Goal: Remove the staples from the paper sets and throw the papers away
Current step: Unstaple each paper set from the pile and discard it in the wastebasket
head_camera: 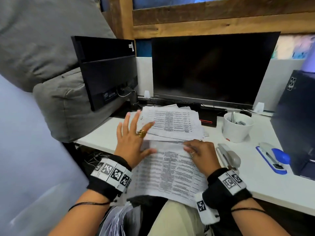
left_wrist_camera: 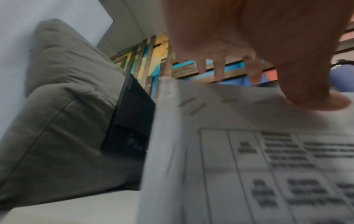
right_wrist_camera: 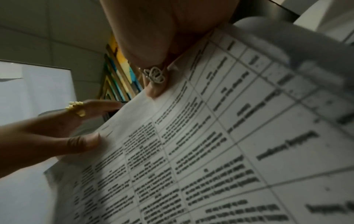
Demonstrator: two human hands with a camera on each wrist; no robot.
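Paper set (head_camera: 170, 169) lies at the desk's (head_camera: 272, 188) near edge, its lower part hanging off toward the lap. Left hand (head_camera: 132, 143) is spread, fingers straight and fanned above the set's top left corner, with the thumb (left_wrist_camera: 314, 89) down on the sheet. Right hand (head_camera: 201, 153) sits on the set's top right area, fingers curled down onto the paper; can't tell whether it pinches a staple or just presses.

Second paper stack (head_camera: 172, 124) lies just behind the set, toward the desk's far edge, its near edge overlapping the set's top edge under the left fingers.

Clutter to the right: grey stapler (head_camera: 228, 155) just beside the right hand, blue-and-white stapler (head_camera: 274, 158) further right, white cup (head_camera: 237, 126) with small items behind them, dark box (head_camera: 296, 120) at the right edge.

Dark monitor (head_camera: 213, 68) stands along the far edge, a second monitor (head_camera: 105, 70) seen from the back at the far left corner, and a grey cushion (head_camera: 56, 68) against the left edge. More loose papers (head_camera: 119, 220) lie on the lap below the desk edge.
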